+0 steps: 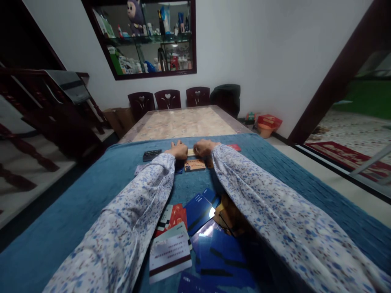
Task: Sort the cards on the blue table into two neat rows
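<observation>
Near the far edge of the wide cloth [100,183], left hand [179,150] and right hand [204,148] flank a yellow card [191,152]; whether clamped, I cannot tell.

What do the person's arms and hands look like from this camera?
The left sleeve and right sleeve are long, loose and whitish, scattered with small blue and darker floral marks, reaching the wrists. The left hand and right hand wear no gloves.

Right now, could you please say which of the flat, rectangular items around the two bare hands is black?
The black rectangular item left of the left hand; its colour sets it apart from the tan printed card and red item.
</observation>
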`<state>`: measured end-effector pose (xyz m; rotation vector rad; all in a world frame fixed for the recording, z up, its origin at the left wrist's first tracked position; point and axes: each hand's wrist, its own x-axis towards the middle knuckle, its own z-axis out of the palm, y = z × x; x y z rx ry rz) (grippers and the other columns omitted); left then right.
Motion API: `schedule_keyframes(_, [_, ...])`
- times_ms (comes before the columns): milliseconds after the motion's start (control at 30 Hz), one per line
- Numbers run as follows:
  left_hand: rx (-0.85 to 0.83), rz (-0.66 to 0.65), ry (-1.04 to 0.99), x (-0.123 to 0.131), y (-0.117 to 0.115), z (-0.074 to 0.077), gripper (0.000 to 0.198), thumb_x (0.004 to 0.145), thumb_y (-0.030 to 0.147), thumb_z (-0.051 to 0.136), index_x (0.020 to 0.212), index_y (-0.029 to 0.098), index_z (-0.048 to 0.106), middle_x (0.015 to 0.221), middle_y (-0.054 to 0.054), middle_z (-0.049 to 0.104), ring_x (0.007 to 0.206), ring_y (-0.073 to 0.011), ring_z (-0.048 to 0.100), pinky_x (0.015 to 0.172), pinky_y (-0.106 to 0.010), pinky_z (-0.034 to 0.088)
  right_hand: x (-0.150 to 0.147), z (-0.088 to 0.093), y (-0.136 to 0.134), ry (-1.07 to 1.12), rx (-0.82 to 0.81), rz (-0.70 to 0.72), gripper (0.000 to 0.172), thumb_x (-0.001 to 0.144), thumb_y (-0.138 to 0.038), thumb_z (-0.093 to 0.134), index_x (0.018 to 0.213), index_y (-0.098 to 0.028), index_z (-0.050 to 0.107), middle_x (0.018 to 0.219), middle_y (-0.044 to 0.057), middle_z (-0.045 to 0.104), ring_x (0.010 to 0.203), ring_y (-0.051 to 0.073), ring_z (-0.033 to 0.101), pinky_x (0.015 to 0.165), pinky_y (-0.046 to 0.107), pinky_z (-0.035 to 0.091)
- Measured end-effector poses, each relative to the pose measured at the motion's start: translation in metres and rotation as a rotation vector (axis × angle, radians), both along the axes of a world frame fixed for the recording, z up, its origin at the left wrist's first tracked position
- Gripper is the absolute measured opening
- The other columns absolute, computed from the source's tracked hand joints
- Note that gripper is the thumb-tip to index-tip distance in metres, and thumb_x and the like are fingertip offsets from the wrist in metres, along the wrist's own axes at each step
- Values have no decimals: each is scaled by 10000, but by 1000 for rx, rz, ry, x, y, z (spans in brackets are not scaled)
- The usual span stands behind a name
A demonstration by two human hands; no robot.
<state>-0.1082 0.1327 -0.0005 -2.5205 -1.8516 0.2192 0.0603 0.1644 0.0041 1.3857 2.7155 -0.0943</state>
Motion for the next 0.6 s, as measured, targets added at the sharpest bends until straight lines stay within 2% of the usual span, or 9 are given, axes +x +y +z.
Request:
schedule_keyframes(200, [0, 30, 0, 3, 2, -2, 257, 713, 172, 623, 932, 197, 755, 1206, -170, 691, 1279, -390, 462, 1068, -623, 378, -4, -2, 1, 4, 1, -9, 432, 774, -243, 682, 1199, -250, 756, 1214, 133, 733, 1039, 295, 681, 865, 371, 511])
schedule_keyframes(367, [8, 25, 18, 5, 3, -4, 316, 708, 185, 627, 994, 205, 761, 1214, -173, 688, 1296, -395, 452, 1068, -642, 378, -7, -2, 0, -51, 49, 17, 417, 760, -210, 662, 1165, -229, 758, 1229, 139, 732, 1119, 317, 652, 930, 416, 503])
schedule_keyframes(500, [3, 19, 42, 5, -1, -1, 320, 727, 178, 616, 1018, 197, 749, 1253, -183, 679, 1359, -406, 418, 1086, -654, 356, -9, -1, -2, -106, 100, 49, 336, 732, -184, 676, 1053, -202, 771, 1170, 139, 749, 1144, 326, 634, 935, 427, 501])
schedule_keyframes(600, [9, 2, 72, 5, -6, 2, 339, 752, 165, 600, 1066, 170, 727, 1327, -203, 644, 1400, -403, 388, 1102, -655, 344, -10, -1, -4, -111, 119, 55, 323, 731, -184, 687, 1045, -182, 765, 1159, 155, 753, 1142, 333, 628, 921, 431, 500])
